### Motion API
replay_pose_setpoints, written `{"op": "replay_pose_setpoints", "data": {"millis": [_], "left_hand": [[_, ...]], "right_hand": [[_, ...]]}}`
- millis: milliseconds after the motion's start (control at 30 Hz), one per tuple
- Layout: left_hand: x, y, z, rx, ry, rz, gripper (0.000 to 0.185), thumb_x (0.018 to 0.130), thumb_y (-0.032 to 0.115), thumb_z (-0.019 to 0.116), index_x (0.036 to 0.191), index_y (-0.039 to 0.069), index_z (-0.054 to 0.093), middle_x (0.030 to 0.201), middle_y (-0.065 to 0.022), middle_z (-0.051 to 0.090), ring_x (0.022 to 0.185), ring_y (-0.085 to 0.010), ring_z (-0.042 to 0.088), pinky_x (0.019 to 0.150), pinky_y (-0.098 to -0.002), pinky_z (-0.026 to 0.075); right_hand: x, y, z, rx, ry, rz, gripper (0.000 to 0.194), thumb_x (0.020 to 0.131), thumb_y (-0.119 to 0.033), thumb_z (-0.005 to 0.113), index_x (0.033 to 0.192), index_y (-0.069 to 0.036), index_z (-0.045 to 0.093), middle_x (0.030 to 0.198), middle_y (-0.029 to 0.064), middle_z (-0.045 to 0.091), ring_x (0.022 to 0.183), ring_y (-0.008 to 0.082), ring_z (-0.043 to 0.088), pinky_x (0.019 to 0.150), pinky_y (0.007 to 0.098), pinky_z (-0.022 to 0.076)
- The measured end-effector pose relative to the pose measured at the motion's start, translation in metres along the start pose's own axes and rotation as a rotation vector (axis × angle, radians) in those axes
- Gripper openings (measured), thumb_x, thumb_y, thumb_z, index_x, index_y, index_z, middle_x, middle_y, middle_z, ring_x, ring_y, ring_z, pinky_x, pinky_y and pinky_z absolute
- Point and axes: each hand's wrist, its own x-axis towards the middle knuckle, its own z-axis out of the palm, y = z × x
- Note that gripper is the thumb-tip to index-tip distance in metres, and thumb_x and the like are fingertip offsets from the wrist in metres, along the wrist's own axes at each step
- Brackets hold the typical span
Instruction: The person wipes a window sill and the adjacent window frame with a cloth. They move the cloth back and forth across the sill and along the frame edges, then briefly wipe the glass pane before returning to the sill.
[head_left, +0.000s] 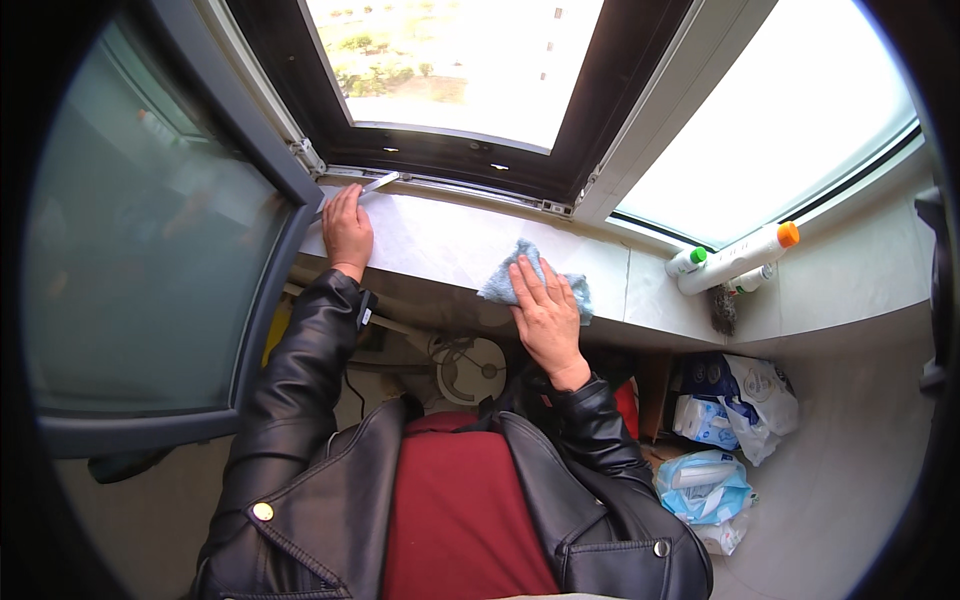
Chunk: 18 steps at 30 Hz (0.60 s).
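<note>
My right hand (546, 316) lies over a crumpled grey-blue cloth (499, 281), fingers spread, pressing it on the front part of the white windowsill (435, 238). One end of the cloth hangs past the sill's front edge. My left hand (348, 229) rests at the sill's left end, beside the corner of the inward-opened window sash (268, 150). A slim silvery metal bar (381, 182) runs from the window frame's bottom track (465, 186) towards the left fingers. Whether those fingers grip the bar is hidden.
Right of the cloth, a white bottle with an orange cap (739, 259), smaller bottles and a dark scrubber (724, 311) occupy the sill's corner. Below are a pale round-based appliance (471, 371) with a cord and plastic-wrapped packs (705, 487). The glazed sash fills the left side.
</note>
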Motion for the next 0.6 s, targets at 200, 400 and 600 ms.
{"op": "replay_pose_setpoints", "data": {"millis": [200, 400, 600], "left_hand": [[0.000, 0.000, 0.000, -0.002, -0.005, -0.004, 0.035, 0.096, 0.010, 0.053, 0.129, 0.007, 0.064, 0.134, -0.0103, 0.065, 0.129, -0.0294, 0.055, 0.118, -0.0446, 0.033], [0.000, 0.000, 0.001, -0.011, 0.008, -0.001, 0.035, 0.096, 0.010, 0.053, 0.129, 0.007, 0.063, 0.134, -0.0102, 0.064, 0.130, -0.0292, 0.055, 0.119, -0.0445, 0.032], [-0.001, 0.002, 0.000, -0.001, 0.012, -0.010, 0.035, 0.096, 0.010, 0.053, 0.129, 0.007, 0.063, 0.134, -0.0099, 0.064, 0.130, -0.0288, 0.055, 0.119, -0.0443, 0.032]], "right_hand": [[-0.020, 0.032, -0.020, -0.093, -0.029, 0.032, 0.068, 0.087, -0.028, 0.073, 0.150, -0.016, 0.050, 0.157, 0.0013, 0.047, 0.145, 0.0287, 0.040, 0.118, 0.0466, 0.0315], [-0.039, 0.068, -0.039, -0.075, -0.057, 0.083, 0.063, 0.091, -0.031, 0.069, 0.149, -0.015, 0.051, 0.157, 0.0031, 0.047, 0.146, 0.0307, 0.040, 0.118, 0.0485, 0.0306], [-0.043, 0.066, -0.029, -0.205, 0.055, 0.237, 0.052, 0.102, -0.037, 0.055, 0.147, -0.012, 0.054, 0.156, 0.0054, 0.049, 0.147, 0.0333, 0.037, 0.121, 0.0494, 0.0251]]}}
